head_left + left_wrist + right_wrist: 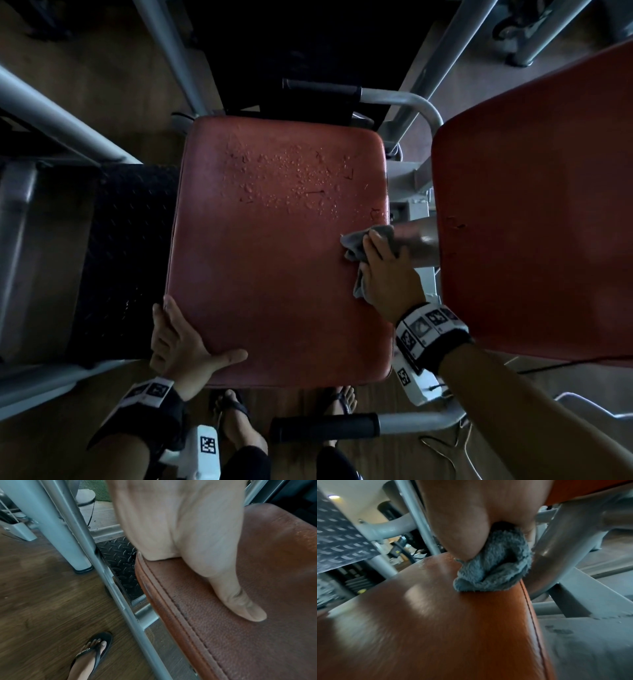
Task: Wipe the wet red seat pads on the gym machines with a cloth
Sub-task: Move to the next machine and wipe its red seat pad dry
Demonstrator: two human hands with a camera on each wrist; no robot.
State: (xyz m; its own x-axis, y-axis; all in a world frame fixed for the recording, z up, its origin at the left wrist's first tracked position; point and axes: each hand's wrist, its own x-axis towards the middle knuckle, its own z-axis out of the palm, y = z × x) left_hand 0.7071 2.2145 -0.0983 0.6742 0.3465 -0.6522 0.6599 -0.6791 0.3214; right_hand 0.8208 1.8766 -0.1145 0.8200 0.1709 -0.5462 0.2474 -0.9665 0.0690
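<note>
A red seat pad (pixel 267 260) fills the middle of the head view, with water droplets (pixel 291 174) across its far half. My right hand (pixel 383 274) grips a bunched grey cloth (pixel 358 246) and presses it on the pad near its right edge; the right wrist view shows the cloth (pixel 493 568) under the palm on the pad (pixel 436 628). My left hand (pixel 185 346) holds the pad's near left corner, thumb (pixel 240 601) lying flat on top and fingers curled over the side edge of the pad (pixel 223 635).
A second red pad (pixel 534 212) stands tilted at the right, close to my right arm. Grey frame tubes (pixel 61 116) run at the left, a black-gripped handle (pixel 325 428) in front, another handle (pixel 322 88) behind. My sandalled feet (pixel 236 421) stand on wood floor.
</note>
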